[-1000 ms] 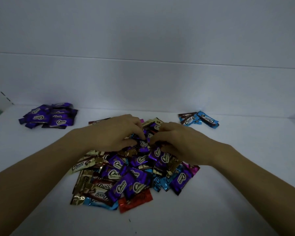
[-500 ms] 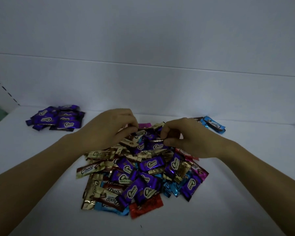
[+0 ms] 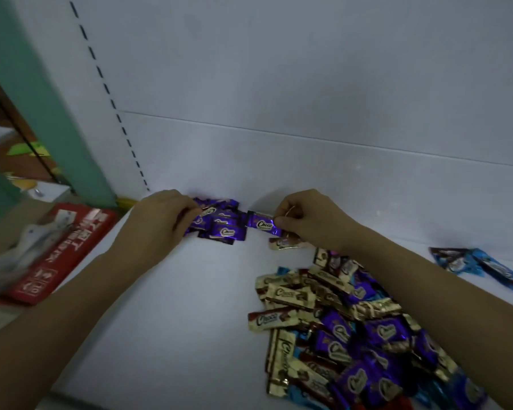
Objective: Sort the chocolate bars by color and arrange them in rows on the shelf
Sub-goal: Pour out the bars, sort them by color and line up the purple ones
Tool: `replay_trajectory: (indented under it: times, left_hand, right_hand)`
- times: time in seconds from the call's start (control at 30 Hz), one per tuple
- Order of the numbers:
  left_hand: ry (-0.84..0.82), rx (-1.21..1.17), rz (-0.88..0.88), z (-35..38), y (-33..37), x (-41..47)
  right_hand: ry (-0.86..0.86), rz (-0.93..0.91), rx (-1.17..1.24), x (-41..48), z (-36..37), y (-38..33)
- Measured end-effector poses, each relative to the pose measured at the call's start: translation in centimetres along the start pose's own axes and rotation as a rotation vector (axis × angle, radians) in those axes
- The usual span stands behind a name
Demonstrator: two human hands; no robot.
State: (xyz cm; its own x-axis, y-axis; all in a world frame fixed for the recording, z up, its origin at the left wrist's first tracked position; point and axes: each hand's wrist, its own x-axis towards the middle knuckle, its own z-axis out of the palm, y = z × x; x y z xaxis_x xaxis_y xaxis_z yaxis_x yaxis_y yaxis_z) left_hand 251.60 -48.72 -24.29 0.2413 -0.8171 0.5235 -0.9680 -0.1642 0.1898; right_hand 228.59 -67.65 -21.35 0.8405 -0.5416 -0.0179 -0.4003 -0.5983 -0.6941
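Observation:
A group of purple chocolate bars [image 3: 222, 224] lies at the back left of the white shelf [image 3: 175, 306]. My left hand [image 3: 160, 220] rests on the left side of that group, its fingertips pinching a purple bar there. My right hand [image 3: 305, 218] pinches one purple bar [image 3: 262, 225] by its end, just right of the group. A mixed pile [image 3: 347, 335] of gold, purple, blue and red bars lies at the lower right, partly under my right forearm. A small blue group [image 3: 474, 266] sits at the far right.
The shelf's white back wall [image 3: 279, 128] stands right behind the purple group. A green upright [image 3: 42, 99] borders the shelf on the left. Below it lies a red box [image 3: 62, 250] beside a blurred white object [image 3: 9, 261].
Both hands left the mixed pile and moved left to the purple group, the right carrying a purple bar. The view swung left, so the pile now sits at the lower right.

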Motion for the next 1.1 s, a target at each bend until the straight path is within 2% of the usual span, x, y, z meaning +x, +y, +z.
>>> replay_trajectory:
  times: [0.13, 0.3, 0.53, 0.73, 0.9, 1.0, 1.1]
  left_hand:
    - [0.077, 0.071, 0.073, 0.9, -4.2, -0.5]
    - [-0.003, 0.145, 0.199, 2.1, -5.6, -1.4]
    - [0.02, 0.038, 0.217, 1.2, -5.3, -1.6]
    - [0.019, -0.034, 0.311, 1.3, -2.4, -0.3]
    - [-0.036, -0.146, 0.385, 1.9, 2.7, 1.0]
    - [-0.092, -0.239, 0.464, 2.5, 6.2, 1.6]
    - [-0.223, -0.313, 0.538, 3.0, 9.5, 1.7]
  right_hand:
    - [0.048, 0.018, -0.032, 3.8, 3.4, -1.9]
    - [0.151, 0.029, -0.127, 6.6, 6.5, -3.1]
    - [0.196, 0.047, -0.19, 6.0, 6.6, -3.2]
    - [0.134, -0.081, -0.31, 0.6, 3.4, -2.6]
    - [0.112, -0.121, -0.416, -5.2, 0.8, -0.9]
    - [0.12, -0.105, -0.454, -8.8, -0.7, 0.2]
    - [0.102, -0.084, -0.486, -12.0, -1.4, 1.4]
